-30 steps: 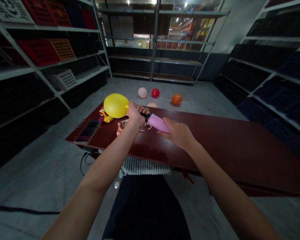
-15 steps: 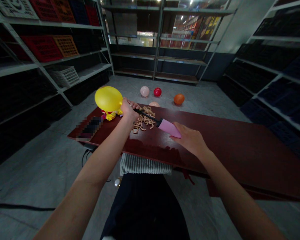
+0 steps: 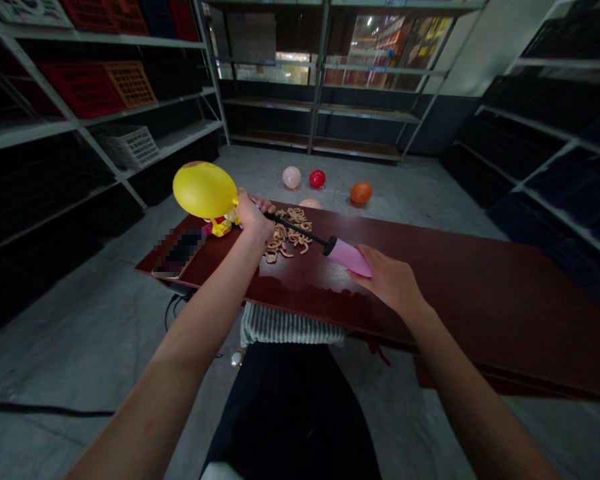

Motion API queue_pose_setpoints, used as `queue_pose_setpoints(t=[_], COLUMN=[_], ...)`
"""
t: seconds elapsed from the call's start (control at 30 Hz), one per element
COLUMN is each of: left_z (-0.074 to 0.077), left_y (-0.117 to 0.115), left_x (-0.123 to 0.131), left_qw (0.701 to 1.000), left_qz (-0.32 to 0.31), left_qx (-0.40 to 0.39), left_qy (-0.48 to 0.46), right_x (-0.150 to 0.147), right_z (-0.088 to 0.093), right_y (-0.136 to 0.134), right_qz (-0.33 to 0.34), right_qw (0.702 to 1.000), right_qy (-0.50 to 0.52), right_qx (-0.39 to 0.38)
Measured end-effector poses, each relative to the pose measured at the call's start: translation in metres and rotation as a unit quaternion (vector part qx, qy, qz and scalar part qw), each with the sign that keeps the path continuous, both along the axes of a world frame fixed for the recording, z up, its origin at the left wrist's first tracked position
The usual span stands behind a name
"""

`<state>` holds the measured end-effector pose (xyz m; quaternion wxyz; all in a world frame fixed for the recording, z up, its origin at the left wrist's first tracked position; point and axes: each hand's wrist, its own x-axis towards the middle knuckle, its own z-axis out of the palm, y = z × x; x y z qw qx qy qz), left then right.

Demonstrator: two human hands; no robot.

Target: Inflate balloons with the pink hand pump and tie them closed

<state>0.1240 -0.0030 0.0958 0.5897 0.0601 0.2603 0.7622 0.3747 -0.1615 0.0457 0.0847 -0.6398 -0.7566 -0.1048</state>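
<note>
A yellow balloon (image 3: 205, 190), rounded and inflated, sticks out to the left of my left hand (image 3: 254, 212). That hand is closed around the balloon's neck and the near end of a hand balloon pump, whose nozzle is hidden by my fingers. The pump's black rod (image 3: 303, 230) runs out to a pink pump body (image 3: 349, 257). My right hand (image 3: 384, 275) is wrapped round the pink part. Under the rod, a pile of curved tan pieces (image 3: 283, 241) lies on the dark red table (image 3: 450, 287).
A pixelated phone-like object (image 3: 180, 253) lies at the table's left end, near yellow and red items (image 3: 222, 228). Beyond the table, a pale pink balloon (image 3: 291, 177), a red balloon (image 3: 317, 179) and an orange balloon (image 3: 361, 193) rest on the floor. Shelves with crates (image 3: 130, 83) stand around.
The pink pump body has moved right, away from my left hand, and more of the black rod shows. The yellow balloon has shifted left and slightly up and looks a little larger.
</note>
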Motion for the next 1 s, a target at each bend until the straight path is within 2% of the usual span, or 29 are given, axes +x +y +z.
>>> queue_pose_setpoints(t=[0.13, 0.37, 0.47, 0.7, 1.0], left_z=[0.000, -0.004, -0.001, 0.000, -0.004], left_y=[-0.009, -0.033, -0.042, -0.036, -0.012], left_x=[0.015, 0.057, 0.064, 0.052, 0.026], left_qw=[1.000, 0.999, 0.998, 0.997, 0.999], left_qz=[-0.010, -0.041, -0.055, -0.080, -0.048], left_qx=[0.016, 0.016, 0.017, -0.004, -0.004], left_qy=[-0.004, 0.003, -0.004, -0.008, -0.009], right_x=[-0.003, -0.024, -0.032, -0.036, -0.019], right_z=[0.004, 0.017, 0.020, 0.012, 0.008], right_y=[0.002, 0.013, 0.017, 0.016, 0.010], right_qz=[0.007, 0.024, 0.025, 0.016, 0.032], right_qw=[1.000, 0.999, 0.999, 0.999, 0.999], right_qy=[0.011, 0.018, 0.027, 0.040, 0.014], right_qx=[0.010, 0.015, 0.005, -0.009, -0.005])
